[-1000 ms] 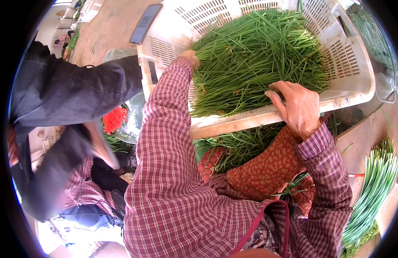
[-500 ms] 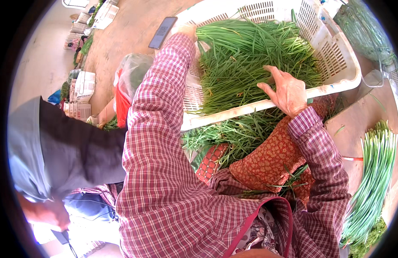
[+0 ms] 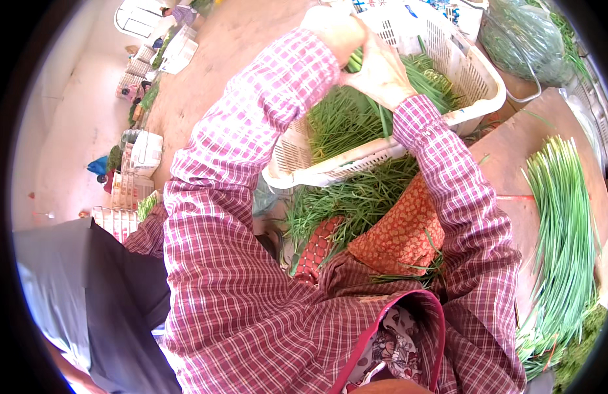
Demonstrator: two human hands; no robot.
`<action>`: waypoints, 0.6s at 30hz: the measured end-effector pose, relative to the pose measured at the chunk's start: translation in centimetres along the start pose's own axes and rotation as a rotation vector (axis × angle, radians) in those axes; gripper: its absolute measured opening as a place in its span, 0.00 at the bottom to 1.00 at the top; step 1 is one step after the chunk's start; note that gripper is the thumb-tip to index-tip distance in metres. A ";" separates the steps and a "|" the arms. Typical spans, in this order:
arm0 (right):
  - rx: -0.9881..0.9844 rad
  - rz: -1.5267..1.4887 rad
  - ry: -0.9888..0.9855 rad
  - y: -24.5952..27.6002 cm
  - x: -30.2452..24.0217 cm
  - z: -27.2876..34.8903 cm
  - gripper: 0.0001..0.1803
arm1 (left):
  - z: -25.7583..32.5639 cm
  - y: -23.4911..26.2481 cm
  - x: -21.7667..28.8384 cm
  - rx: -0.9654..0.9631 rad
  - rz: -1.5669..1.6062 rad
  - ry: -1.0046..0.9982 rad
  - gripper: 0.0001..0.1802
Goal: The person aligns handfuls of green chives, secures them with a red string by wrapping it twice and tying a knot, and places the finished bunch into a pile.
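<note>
Above the far part of a white slatted plastic crate [image 3: 297, 176], my two hands meet at one bunch of green chives [image 3: 355, 61]. My left hand [image 3: 333, 29] is closed round the bunch; glare washes out part of its fingers. Against it my right hand [image 3: 381, 73] curls round the same bunch, its fingertips partly hidden. Long leaves hang from the hands into the crate, where more chives [image 3: 340, 131] lie in a thick layer. Loose chives [image 3: 363, 196] are heaped below the crate's near rim, over a red patterned cloth [image 3: 405, 233] on my lap.
To the right, a long tied bundle of chives [image 3: 563, 223] lies on a brown board [image 3: 507, 171]. A clear plastic bag of greens [image 3: 524, 46] sits at the far right. Close on my left stands a person in dark clothing [image 3: 120, 302]. White crates [image 3: 146, 152] line the floor farther left.
My hands have come together and risen, now gripping one bunch; before, they were apart at the crate. The phone and the red-handled bag at the left no longer show. The person beside me has shifted.
</note>
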State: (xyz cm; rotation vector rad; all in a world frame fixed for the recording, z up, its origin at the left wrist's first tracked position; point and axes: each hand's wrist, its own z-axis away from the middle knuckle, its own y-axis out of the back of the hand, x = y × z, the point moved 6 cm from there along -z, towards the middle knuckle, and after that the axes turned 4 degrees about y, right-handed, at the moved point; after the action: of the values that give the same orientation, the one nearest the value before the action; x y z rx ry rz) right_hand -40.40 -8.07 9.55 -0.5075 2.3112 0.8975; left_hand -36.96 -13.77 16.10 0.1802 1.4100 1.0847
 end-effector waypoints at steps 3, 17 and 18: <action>-0.018 -0.187 -0.162 3.3 -0.6 0.7 0.53 | 5.2 9.2 0.9 -0.112 0.146 -0.045 0.19; 0.048 -1.887 -0.136 8.4 -3.4 5.8 0.32 | 13.4 5.4 7.6 -0.110 2.483 -0.718 0.42; -0.043 -1.983 -0.118 8.0 -4.0 6.1 0.34 | 14.9 4.9 9.3 -0.247 2.500 -0.755 0.43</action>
State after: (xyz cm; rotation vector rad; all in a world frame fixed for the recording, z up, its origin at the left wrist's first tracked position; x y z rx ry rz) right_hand -39.28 2.30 12.34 -1.9978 0.7160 -0.1012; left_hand -28.66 2.52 16.41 2.2152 -0.4425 2.4540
